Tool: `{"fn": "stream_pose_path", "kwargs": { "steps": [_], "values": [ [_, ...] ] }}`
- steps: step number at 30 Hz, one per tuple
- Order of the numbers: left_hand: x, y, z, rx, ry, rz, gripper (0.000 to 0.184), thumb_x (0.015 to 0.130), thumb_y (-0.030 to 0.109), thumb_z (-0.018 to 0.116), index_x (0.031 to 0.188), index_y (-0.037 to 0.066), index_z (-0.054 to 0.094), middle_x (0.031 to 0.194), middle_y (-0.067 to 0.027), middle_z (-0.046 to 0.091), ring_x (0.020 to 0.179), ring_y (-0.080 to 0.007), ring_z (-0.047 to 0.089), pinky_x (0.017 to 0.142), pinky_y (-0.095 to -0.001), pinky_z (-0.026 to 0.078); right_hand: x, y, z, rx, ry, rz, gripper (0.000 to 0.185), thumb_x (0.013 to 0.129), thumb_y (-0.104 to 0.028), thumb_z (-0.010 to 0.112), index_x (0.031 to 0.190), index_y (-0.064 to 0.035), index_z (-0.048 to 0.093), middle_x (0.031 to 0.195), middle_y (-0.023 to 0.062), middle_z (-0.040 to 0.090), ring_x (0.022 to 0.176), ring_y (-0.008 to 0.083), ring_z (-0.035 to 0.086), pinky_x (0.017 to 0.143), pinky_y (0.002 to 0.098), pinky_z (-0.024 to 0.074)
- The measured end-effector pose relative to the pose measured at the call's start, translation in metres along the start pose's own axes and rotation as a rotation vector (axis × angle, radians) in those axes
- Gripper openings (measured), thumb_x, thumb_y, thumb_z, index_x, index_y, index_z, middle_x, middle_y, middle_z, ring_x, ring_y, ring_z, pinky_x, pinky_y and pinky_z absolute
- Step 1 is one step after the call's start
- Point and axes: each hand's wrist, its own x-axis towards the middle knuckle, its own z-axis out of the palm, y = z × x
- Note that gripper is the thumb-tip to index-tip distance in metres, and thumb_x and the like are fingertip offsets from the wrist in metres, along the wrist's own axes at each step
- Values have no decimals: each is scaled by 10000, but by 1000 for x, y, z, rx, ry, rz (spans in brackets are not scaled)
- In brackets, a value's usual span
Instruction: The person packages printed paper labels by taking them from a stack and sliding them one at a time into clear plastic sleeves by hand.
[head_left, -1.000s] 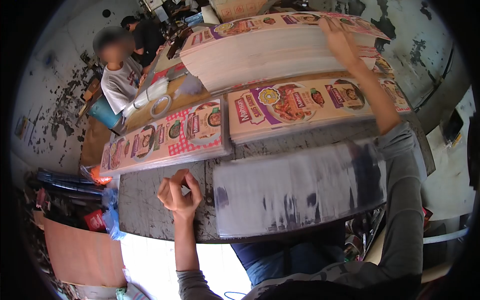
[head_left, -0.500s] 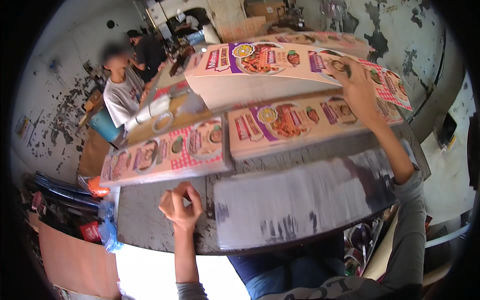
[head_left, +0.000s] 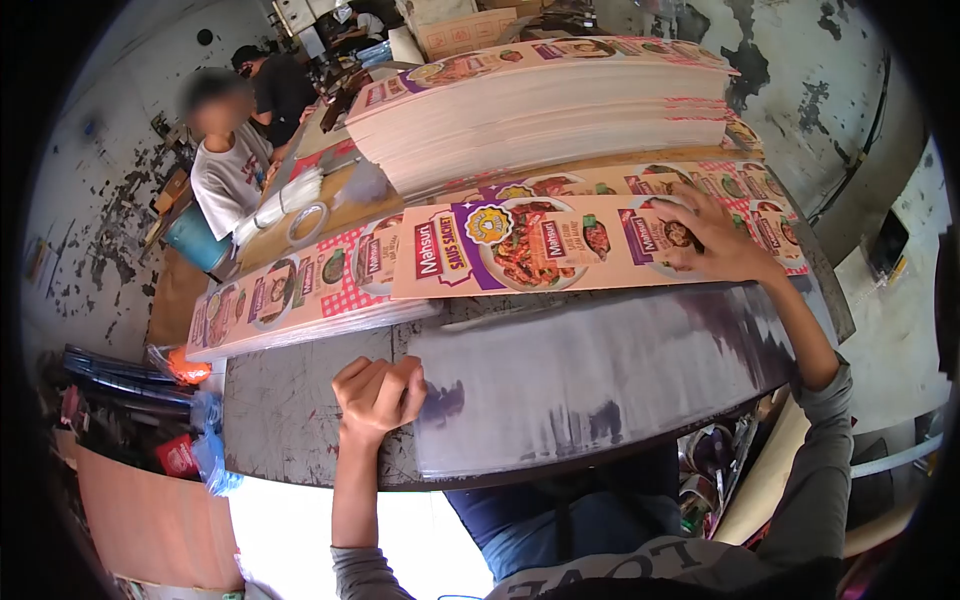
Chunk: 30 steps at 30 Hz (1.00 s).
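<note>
In the head view, we have our right hand (head_left: pixel 722 240) on a long "SAUS SACHET" printed sheet (head_left: pixel 540 245), its grip spread across the printed face; we cannot tell whether the thumb pinches from beneath. The sheet lies just beyond the stack of clear plastic (head_left: pixel 600 385) on the surface (head_left: pixel 290 405), overlapping the bundle of printed sheets (head_left: pixel 270 312) at left and partly covering the printed stack (head_left: pixel 612 183) behind. Our left hand (head_left: pixel 378 395) is curled into a loose fist at the plastic's left end, apart from the sheet. Farther back rises the tall stack of sheets (head_left: pixel 540 112).

We judge the step in hand to be positioning this one sheet by the plastic. The next move seems to call for steadying its unsupported left end and keeping it flat, without creasing.
</note>
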Motion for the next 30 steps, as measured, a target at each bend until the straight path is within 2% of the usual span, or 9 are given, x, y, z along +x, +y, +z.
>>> {"fn": "stream_pose_path", "kwargs": {
  "steps": [4, 5, 6, 8, 9, 19, 21, 28, 30],
  "values": [
    [11, 6, -2, -87, -213, -234, 222, 712, 233, 650, 811, 45, 585, 548, 8, 509, 475, -186, 495, 540, -333, 399, 11, -3, 11, -203, 167, 209, 578, 899, -477, 432, 1387, -189, 319, 1372, 160, 303, 1298, 380, 248, 1018, 621, 94],
    [12, 8, -4, -104, -349, -313, 393, 676, 354, 672, 911, 46, 605, 693, -54, 541, 677, -240, 546, 710, -385, 407, 11, -5, 12, -181, 199, 197, 599, 889, -483, 449, 1376, -155, 330, 1350, 155, 321, 1280, 356, 280, 1016, 621, 101],
    [15, 10, -4, -108, -354, -313, 393, 676, 354, 672, 911, 46, 605, 693, -54, 541, 677, -240, 546, 710, -385, 407, 10, -5, 14, -159, 232, 187, 621, 880, -489, 466, 1365, -121, 342, 1328, 151, 340, 1263, 332, 312, 1015, 621, 107],
    [20, 13, -1, -105, -433, -240, 471, 671, 391, 690, 990, 57, 599, 894, -109, 545, 847, -280, 528, 786, -399, 387, 12, 0, 18, -162, 261, 180, 632, 866, -485, 493, 1338, -86, 364, 1309, 143, 356, 1249, 315, 331, 1016, 616, 114],
    [17, 16, -2, -162, -539, -323, 543, 670, 424, 695, 1066, 69, 585, 1004, -126, 517, 932, -299, 496, 836, -419, 365, 11, 3, 19, -167, 291, 171, 644, 852, -481, 519, 1311, -50, 386, 1290, 135, 373, 1235, 297, 351, 1017, 612, 120],
    [20, 24, 7, -10, -517, -269, 497, 708, 400, 675, 1084, 85, 597, 969, -84, 547, 877, -255, 530, 838, -410, 343, 11, 5, 30, -131, 485, 94, 626, 772, -407, 632, 1218, -9, 447, 1184, 162, 429, 1152, 311, 390, 996, 479, 222],
    [22, 27, 5, 63, -531, -253, 456, 703, 373, 675, 1057, 92, 609, 944, -60, 553, 840, -228, 533, 802, -400, 331, 6, 2, 29, -166, 510, 75, 582, 759, -313, 672, 1217, -25, 455, 1172, 175, 436, 1127, 328, 410, 976, 433, 292],
    [21, 26, 6, 75, -478, -242, 410, 684, 349, 685, 999, 95, 615, 887, -52, 536, 787, -213, 520, 720, -388, 321, 5, -3, 28, -93, 669, 48, 656, 688, -331, 742, 1196, -12, 476, 1131, 188, 451, 1090, 346, 414, 934, 427, 323],
    [20, 26, 7, 60, -430, -236, 294, 706, 253, 682, 939, 90, 607, 854, -47, 533, 768, -206, 519, 702, -370, 326, 4, -11, 22, -182, 715, 61, 675, 671, -339, 756, 1194, -17, 478, 1127, 188, 450, 1068, 342, 428, 925, 428, 325]
  ]
}}
